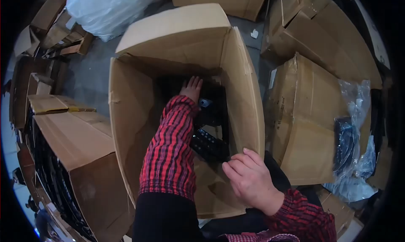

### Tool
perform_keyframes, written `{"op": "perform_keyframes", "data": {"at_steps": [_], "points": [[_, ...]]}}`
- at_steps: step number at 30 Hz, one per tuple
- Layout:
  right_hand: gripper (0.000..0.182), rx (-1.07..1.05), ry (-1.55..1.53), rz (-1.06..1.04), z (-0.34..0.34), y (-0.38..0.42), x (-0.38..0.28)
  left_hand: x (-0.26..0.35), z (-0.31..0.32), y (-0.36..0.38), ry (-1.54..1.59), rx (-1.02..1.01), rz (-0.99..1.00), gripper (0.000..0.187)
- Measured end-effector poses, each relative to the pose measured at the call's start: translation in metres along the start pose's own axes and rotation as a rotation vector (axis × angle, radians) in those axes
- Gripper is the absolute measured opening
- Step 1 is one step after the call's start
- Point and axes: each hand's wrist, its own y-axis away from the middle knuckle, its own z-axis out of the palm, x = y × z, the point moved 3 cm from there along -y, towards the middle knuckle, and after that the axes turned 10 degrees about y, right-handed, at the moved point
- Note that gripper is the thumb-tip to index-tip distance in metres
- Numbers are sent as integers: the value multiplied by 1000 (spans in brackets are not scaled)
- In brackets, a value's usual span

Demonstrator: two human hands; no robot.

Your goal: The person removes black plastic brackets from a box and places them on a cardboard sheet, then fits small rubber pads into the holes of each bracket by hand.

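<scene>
A tall open cardboard box (242, 94) stands before me, flaps raised. My left hand (192, 89) reaches deep into it, fingers stretched out over dark items near the far wall. Below that hand lie black parts (207, 141), one with a row of small light spots or holes; their exact kind cannot be made out. My right hand (251, 178) is closed over the box's near right edge, with its fingers curled to the inner side. The sleeve of my left arm hides part of the box's inside.
On the left stands a carton (80, 136) filled with dark parts. To the right, another carton (312, 115) has clear plastic wrap (358, 145) beside it. A big translucent plastic bag (109, 10) lies at the back left on the grey floor (90, 69).
</scene>
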Motion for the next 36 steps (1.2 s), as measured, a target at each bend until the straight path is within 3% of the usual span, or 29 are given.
{"op": "perform_keyframes", "data": {"at_steps": [6,7,9,11,13,16,18,19,21,24,25,27,28,31,33,36], "points": [[23,-21,-35,4,-11,-17,20,-25,28,-85,268,-172,42,107],[22,-95,135,-84,-22,-27,21,-21,23,-98,267,-198,42,107],[22,-158,291,-177,-19,-26,18,-25,20,-111,144,-810,-350,106],[29,-51,-16,45,-1,-8,23,-28,26,-93,216,-720,-328,108],[28,-26,-9,58,-1,-5,25,-21,14,-67,295,-610,-299,109],[26,4,12,48,-2,-5,23,-10,13,-17,503,-673,-193,107],[25,12,35,61,-2,-3,21,-16,56,-2,582,-320,-296,100],[24,22,57,67,-1,-3,20,-13,73,16,585,-318,-292,100],[23,29,74,64,0,-6,16,-8,84,51,793,19,-95,96],[22,63,57,80,0,-9,10,3,101,80,904,101,-49,99],[23,76,55,89,0,-9,9,3,93,89,911,100,-54,99],[23,89,58,93,0,-9,10,1,72,103,1155,-161,-202,104],[23,107,66,87,1,-8,11,-4,77,100,1154,-158,-203,104],[25,141,63,90,6,-6,10,-9,77,101,885,-181,-150,111],[26,153,76,92,4,-7,12,-5,70,102,584,-332,-309,110],[26,144,65,98,5,-8,12,-5,95,88,840,-257,-338,103]]}}
